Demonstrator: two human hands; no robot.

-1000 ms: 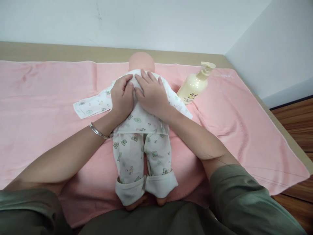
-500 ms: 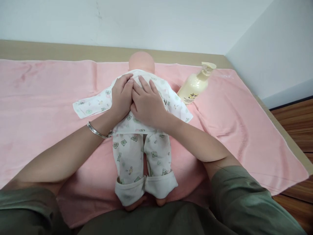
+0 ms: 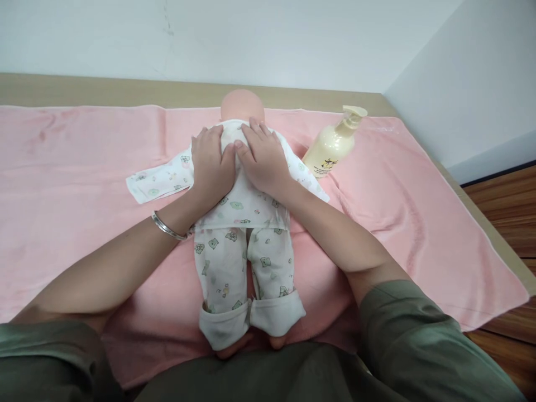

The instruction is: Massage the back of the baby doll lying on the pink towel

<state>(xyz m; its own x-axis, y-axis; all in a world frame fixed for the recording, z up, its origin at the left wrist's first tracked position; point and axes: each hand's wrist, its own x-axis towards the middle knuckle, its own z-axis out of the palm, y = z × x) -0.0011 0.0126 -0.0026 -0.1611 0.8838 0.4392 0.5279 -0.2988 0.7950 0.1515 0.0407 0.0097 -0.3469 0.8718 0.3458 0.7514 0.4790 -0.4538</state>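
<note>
A baby doll (image 3: 242, 104) lies with its bald head away from me and its feet close to my lap; no face shows. It wears a white printed top (image 3: 247, 209) with long sleeves spread to both sides, and matching pants (image 3: 224, 268) with turned-up cuffs. My left hand (image 3: 213, 164) rests flat on the left of the doll's upper body, fingers pointing toward the head. On the right of the upper body lies my right hand (image 3: 266, 159), fingers stretched toward the shoulder. The two thumbs come close together at the middle.
A pink blanket (image 3: 75, 151) covers most of the wooden table (image 3: 104, 89). A cream pump bottle (image 3: 333, 146) leans on the blanket beside the doll's right-hand sleeve. White walls (image 3: 259, 42) stand behind, and brown wood panels (image 3: 511, 212) are at right.
My hands have moved apart from the middle of the doll's upper body toward its two sides. The fingers of my right hand now reach higher, near the shoulder.
</note>
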